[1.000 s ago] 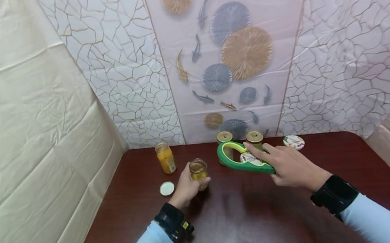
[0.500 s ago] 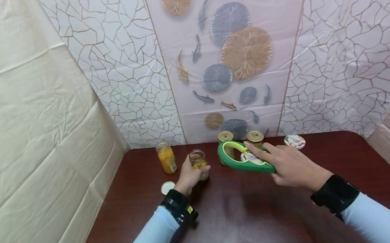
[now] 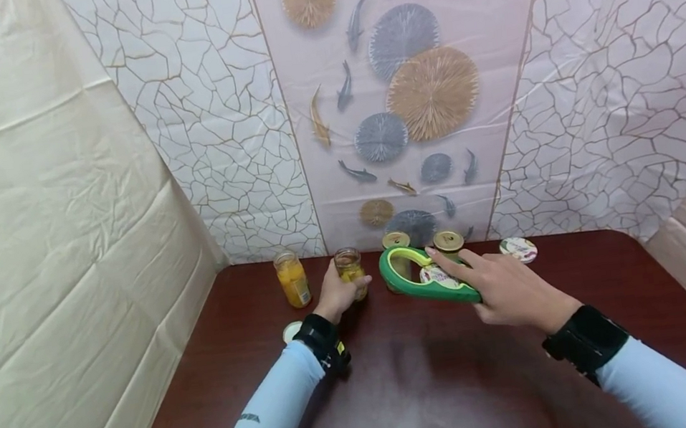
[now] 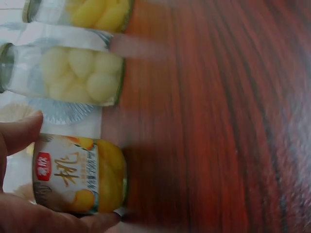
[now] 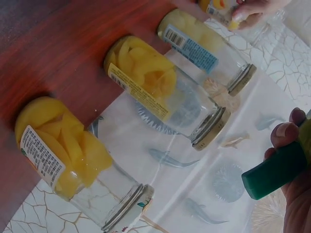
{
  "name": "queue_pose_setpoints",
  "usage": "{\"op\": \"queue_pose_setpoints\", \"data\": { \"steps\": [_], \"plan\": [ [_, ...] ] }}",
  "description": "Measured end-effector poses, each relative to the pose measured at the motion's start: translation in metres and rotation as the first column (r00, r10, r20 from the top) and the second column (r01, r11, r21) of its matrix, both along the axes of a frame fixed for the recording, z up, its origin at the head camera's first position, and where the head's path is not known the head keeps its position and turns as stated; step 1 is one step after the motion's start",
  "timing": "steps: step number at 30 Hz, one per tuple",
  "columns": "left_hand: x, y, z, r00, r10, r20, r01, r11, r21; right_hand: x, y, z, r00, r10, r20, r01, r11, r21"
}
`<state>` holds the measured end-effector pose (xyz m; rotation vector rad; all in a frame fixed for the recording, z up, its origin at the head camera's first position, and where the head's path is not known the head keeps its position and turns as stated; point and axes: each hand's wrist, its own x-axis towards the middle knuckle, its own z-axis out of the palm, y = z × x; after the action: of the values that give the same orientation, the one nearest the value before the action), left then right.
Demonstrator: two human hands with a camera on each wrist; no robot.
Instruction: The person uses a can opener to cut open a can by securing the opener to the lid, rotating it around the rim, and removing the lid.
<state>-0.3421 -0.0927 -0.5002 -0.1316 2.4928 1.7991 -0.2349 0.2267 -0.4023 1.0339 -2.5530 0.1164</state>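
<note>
My left hand [image 3: 338, 293] grips a lidless glass jar [image 3: 350, 265] of yellow fruit near the back of the table. In the left wrist view the peach picture label [image 4: 68, 170] shows, with thumb and fingers around the jar's sides. Whether its base touches the table, I cannot tell. My right hand [image 3: 512, 287] holds a green and yellow jar opener [image 3: 425, 292] by its handle. The opener's loop hangs in front of two gold-lidded jars, around nothing. In the right wrist view the opener's green end [image 5: 274, 172] sticks out past the fingers.
Another lidless jar [image 3: 293, 282] of orange fruit stands left, a loose white lid [image 3: 291, 331] before it. Along the back stand a closed pale-fruit jar [image 5: 189, 36], a peach jar [image 5: 146, 73] and a jar with a patterned lid [image 3: 518, 249]. A curtain hangs behind.
The left hand has carried its jar away from me, toward the back edge and slightly right, beside the orange-fruit jar. The right hand and jar opener have hardly moved.
</note>
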Motion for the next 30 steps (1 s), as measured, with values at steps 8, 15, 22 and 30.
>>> {"op": "queue_pose_setpoints", "data": {
  "steps": [8, 15, 22, 30],
  "plan": [
    [-0.007, 0.000, -0.003, 1.000, 0.008, 0.008, -0.008, 1.000, -0.010, 0.000, 0.001, 0.001, 1.000, -0.020, 0.008, 0.020, 1.000, -0.012],
    [-0.008, 0.001, -0.003, 1.000, 0.007, 0.000, -0.007, 1.000, -0.029, -0.002, 0.001, 0.000, 1.000, -0.018, 0.012, 0.018, 1.000, -0.009],
    [-0.007, 0.002, -0.003, 0.999, 0.020, -0.030, -0.022, 0.998, -0.066, -0.001, 0.001, 0.001, 1.000, -0.018, 0.004, 0.018, 1.000, -0.013],
    [0.011, 0.001, -0.003, 0.996, 0.086, 0.001, -0.085, 0.988, -0.131, 0.000, 0.003, 0.001, 0.999, -0.031, 0.029, 0.031, 1.000, -0.005]
  ]
}}
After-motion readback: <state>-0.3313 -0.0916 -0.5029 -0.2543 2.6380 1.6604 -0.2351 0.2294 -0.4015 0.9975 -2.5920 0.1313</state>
